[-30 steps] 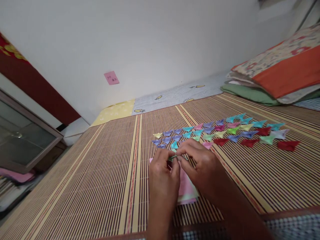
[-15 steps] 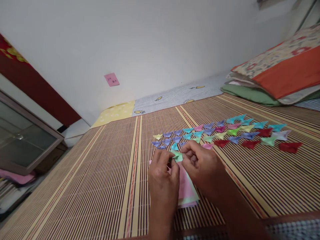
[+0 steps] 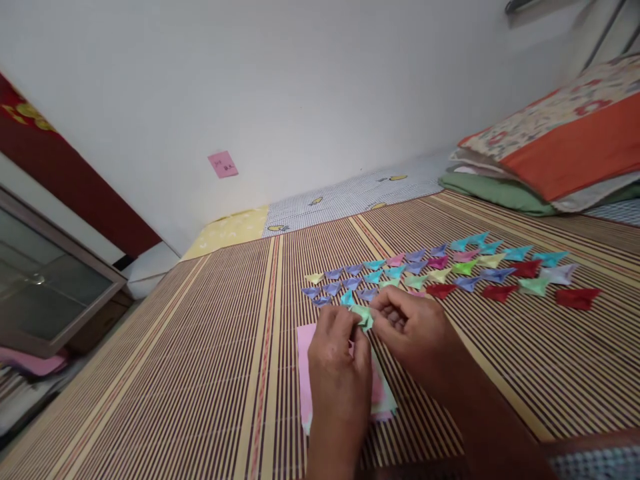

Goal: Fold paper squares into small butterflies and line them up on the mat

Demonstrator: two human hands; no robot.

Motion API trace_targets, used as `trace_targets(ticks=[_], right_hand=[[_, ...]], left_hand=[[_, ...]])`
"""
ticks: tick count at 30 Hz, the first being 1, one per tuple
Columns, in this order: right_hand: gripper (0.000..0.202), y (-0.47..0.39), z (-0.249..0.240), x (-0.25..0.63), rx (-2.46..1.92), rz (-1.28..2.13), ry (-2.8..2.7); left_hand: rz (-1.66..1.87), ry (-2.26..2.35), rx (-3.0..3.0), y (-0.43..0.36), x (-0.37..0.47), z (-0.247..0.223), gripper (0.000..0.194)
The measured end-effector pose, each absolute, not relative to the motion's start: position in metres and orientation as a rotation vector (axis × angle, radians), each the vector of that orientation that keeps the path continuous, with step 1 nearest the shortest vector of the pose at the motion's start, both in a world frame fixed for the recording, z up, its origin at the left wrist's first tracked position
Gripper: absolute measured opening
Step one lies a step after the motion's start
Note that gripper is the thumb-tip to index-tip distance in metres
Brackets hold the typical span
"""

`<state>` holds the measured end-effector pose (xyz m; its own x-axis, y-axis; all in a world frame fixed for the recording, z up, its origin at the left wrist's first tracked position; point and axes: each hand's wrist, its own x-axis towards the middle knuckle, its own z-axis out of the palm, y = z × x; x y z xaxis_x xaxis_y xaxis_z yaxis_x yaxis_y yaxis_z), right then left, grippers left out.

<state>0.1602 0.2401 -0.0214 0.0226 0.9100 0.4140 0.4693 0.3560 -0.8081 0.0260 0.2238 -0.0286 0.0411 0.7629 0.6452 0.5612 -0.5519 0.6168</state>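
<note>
1. Striped mat (image 3: pixel 200 373) fills the working area, white wall (image 3: pixel 300 100) behind it with a pink note (image 3: pixel 223 164) stuck on. Folded bedding (image 3: pixel 575 143) at far right, glass-front cabinet (image 3: pixel 40 280) at left.
2. Done: folded pieces (image 3: pixel 439 275), thirty-odd by rough count, laid out in loose slanting rows beyond the hands and off to the right. Mixed colours: purple, cyan, yellow, pink, red, green. All look like the same boat-like shape with pointed ends. Part of the near row is blocked by the right hand, so no exact count.
3. In work: green piece (image 3: pixel 363 317), held between both hands near the far end of the sheets (image 3: pixel 304 367). Cyan piece (image 3: pixel 347 298) sits just beyond it. Can't tell if the green one touches the paper below.
4. Left hand (image 3: pixel 340 350): thumb and forefinger pinching the green piece's left end. Right hand (image 3: pixel 413 320): fingertips pressed together on its right end, other fingers curled.
5. Green piece already has creases and a raised flap; my read is mostly shaped, not finished. Not yet set down with the rest.
6. Left: sheets, pink and pale green, flat and unfolded under the left hand. Hand and wrist cover much of the stack, so quantity unknown.
</note>
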Motion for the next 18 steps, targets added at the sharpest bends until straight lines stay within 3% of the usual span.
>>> trace_targets(ticks=[18], right_hand=[[0.006,0.238,-0.018,0.153,-1.21,0.648,-1.537]], left_hand=[[1.55,1.575,1.84,0.228,0.024,-0.032,0.018]])
